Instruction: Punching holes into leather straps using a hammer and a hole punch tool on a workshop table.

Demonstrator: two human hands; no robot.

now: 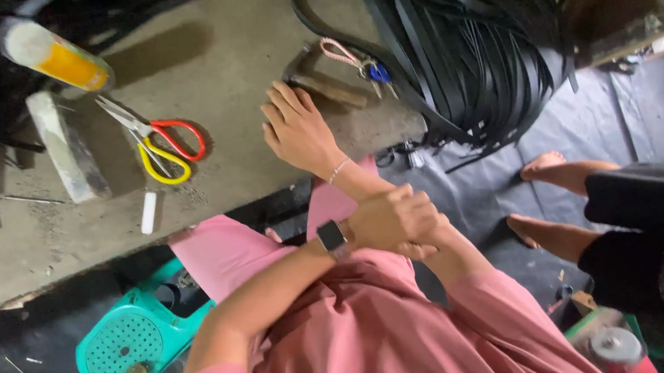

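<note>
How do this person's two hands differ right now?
The left hand is curled shut around the right forearm; the right hand lies open on the grey concrete surface. The left wrist carries a square grey watch; the right, a thin pale bracelet. Both arms wear pink sleeves.

Bare concrete floor slab (pixel 221 54), gritty, lit by daylight. Dark plastic sheeting (pixel 623 119) covers the lower ground beside it. Teal plastic stool (pixel 137 344) stands on the dark floor below the slab edge.
</note>
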